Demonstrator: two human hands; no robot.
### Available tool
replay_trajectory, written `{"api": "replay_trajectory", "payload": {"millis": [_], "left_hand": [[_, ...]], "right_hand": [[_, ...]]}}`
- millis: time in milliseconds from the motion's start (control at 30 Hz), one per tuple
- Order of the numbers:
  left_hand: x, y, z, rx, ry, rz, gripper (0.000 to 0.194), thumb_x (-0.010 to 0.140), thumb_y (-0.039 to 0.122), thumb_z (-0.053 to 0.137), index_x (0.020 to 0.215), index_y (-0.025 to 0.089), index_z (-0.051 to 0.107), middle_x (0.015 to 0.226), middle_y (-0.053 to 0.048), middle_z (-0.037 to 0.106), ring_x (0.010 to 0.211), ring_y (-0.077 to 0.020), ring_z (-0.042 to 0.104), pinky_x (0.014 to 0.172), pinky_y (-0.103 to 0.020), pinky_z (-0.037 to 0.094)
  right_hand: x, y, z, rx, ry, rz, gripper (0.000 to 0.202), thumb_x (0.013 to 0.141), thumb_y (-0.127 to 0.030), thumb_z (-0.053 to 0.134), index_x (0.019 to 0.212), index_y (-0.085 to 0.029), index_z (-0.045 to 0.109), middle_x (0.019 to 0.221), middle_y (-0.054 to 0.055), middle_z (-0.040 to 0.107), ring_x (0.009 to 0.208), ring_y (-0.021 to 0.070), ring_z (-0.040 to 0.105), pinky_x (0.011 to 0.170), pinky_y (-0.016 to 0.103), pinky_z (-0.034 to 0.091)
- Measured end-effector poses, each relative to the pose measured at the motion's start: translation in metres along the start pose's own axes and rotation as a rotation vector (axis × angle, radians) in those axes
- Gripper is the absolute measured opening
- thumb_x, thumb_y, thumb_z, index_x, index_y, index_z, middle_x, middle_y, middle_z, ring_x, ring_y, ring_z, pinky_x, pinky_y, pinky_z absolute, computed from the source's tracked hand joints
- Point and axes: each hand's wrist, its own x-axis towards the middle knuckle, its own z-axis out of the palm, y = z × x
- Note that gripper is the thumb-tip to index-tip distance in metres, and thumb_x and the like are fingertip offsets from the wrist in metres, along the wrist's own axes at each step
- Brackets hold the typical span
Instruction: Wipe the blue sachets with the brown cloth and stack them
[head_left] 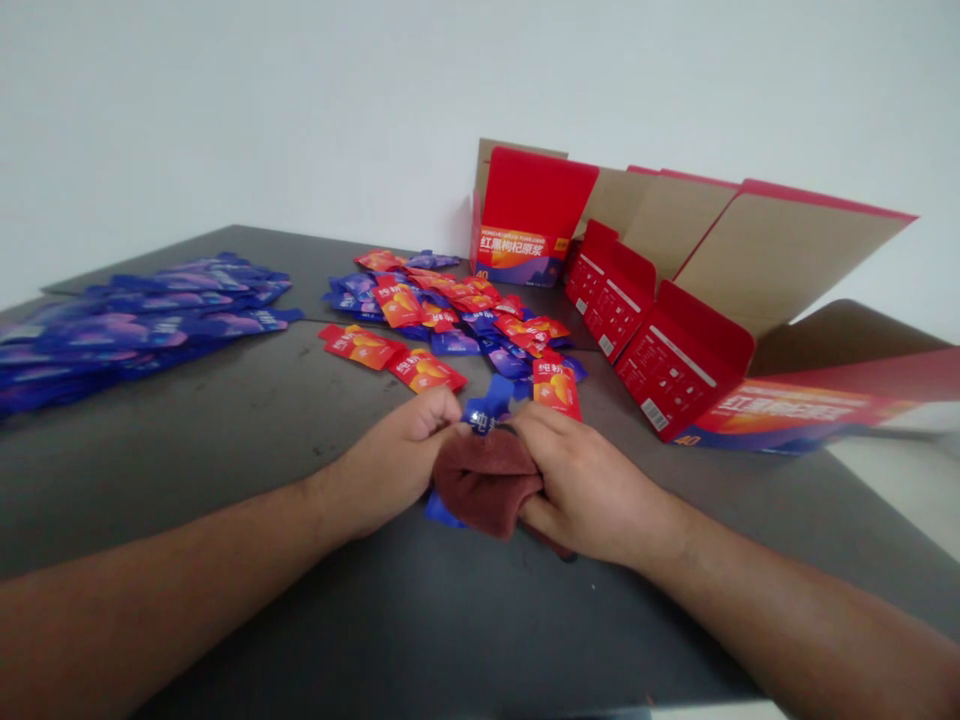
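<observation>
Close in front of me, my left hand [409, 450] is closed on a blue sachet [484, 412], whose top sticks up between my hands. My right hand [589, 480] grips a brown cloth [484, 480], which is folded against the sachet and covers its middle. A lower bit of blue shows below the cloth on the left. Just beyond my hands lies a loose pile of red sachets [427, 370] and blue sachets [457, 342]. One red sachet [555, 388] rests right behind my right hand.
Stacked blue sachets [135, 325] lie at the left of the dark table [315, 610]. Several open red cartons [686, 360] stand along the right with raised flaps, one carton [517, 255] at the back. A pale wall [262, 110] closes off the far side.
</observation>
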Motion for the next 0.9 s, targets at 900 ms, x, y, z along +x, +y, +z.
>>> {"api": "replay_trajectory", "payload": {"millis": [900], "left_hand": [[0.0020, -0.0061, 0.0006, -0.055, -0.025, -0.027, 0.021, 0.093, 0.039, 0.060, 0.089, 0.019, 0.055, 0.077, 0.001, 0.059, 0.064, -0.0115, 0.048, 0.056, -0.023, 0.039]], "right_hand": [[0.0017, 0.0063, -0.0010, -0.042, 0.107, 0.111, 0.018, 0.079, -0.015, 0.058, 0.093, -0.022, 0.049, 0.094, 0.004, 0.057, 0.088, 0.0217, 0.056, 0.077, 0.034, 0.047]]}}
